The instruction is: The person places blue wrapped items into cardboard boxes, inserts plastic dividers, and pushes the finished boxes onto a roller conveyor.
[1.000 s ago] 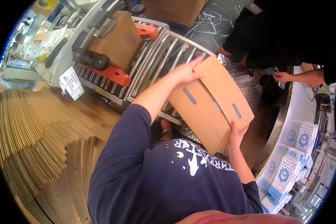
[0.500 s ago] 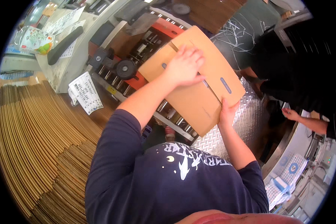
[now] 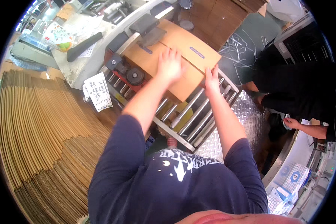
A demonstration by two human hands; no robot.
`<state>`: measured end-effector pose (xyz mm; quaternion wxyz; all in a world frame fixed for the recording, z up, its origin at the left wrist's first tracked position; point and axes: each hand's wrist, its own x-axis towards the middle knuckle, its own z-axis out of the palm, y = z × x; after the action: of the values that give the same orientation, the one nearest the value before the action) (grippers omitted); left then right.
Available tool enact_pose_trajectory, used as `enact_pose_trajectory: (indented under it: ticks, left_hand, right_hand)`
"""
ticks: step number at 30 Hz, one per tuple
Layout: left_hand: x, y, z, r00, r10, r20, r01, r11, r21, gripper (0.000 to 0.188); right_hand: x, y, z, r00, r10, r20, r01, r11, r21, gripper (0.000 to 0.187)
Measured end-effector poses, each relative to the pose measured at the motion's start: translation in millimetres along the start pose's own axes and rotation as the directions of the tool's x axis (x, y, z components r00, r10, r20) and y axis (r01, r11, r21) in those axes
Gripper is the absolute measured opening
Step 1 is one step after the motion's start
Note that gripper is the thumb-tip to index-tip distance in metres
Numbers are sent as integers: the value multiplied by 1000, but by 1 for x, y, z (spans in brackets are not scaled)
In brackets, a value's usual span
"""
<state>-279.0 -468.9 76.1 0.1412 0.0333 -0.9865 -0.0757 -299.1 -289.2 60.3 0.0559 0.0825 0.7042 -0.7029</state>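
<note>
A closed brown cardboard box (image 3: 190,80) lies on the roller conveyor (image 3: 190,123), its far end reaching in beside the machine's dark guide block (image 3: 151,31). Across its top, next to the seam between the flaps, my left hand (image 3: 170,67) rests flat with fingers stretched out, so it is open. My right hand (image 3: 212,80) presses at the box's right corner, its fingers extended against the edge and open. Dark oval slots with something dark in them show on the box top. The black round knob (image 3: 134,75) of the machine sits just left of the box.
Flat folded cardboard sheets (image 3: 37,127) stand in a large stack at left. A printed tag (image 3: 98,91) hangs by the conveyor. Loose white straps (image 3: 237,48) lie on the floor beyond. At right a co-worker in black stands, one hand (image 3: 291,123) showing. Ribbed metal plate (image 3: 246,112) covers the floor nearby.
The box has moved away from me and leftward, farther onto the conveyor under the guide. Both hands went with it; my right hand shifted from gripping the corner to pressing the edge.
</note>
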Motion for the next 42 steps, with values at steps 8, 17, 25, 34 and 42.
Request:
enact_pose_trajectory:
  ticks: [8, 17, 25, 34, 42]
  left_hand:
    - [-57, 1, -35, 970, -127, 208, 105, 988, 115, 71]
    - [-193, 78, -225, 974, 77, -212, -141, 941, -307, 51]
    - [-365, 105, -496, 761, 56, -647, 512, 561, 651, 66]
    - [-443, 95, -496, 755, 11, -655, 511, 617, 599, 24]
    - [-436, 360, -524, 220, 890, -399, -453, 455, 766, 45]
  right_hand:
    - [-201, 173, -193, 743, 572, 348, -48, 563, -825, 30]
    - [-347, 322, -434, 689, 671, 274, -27, 402, -915, 33]
    - [-362, 268, -503, 935, 334, 119, -115, 603, -789, 39]
    - [-437, 271, -525, 834, 431, 343, -30, 658, -752, 37]
    - [-403, 9, -505, 924, -253, 287, 368, 798, -478, 35]
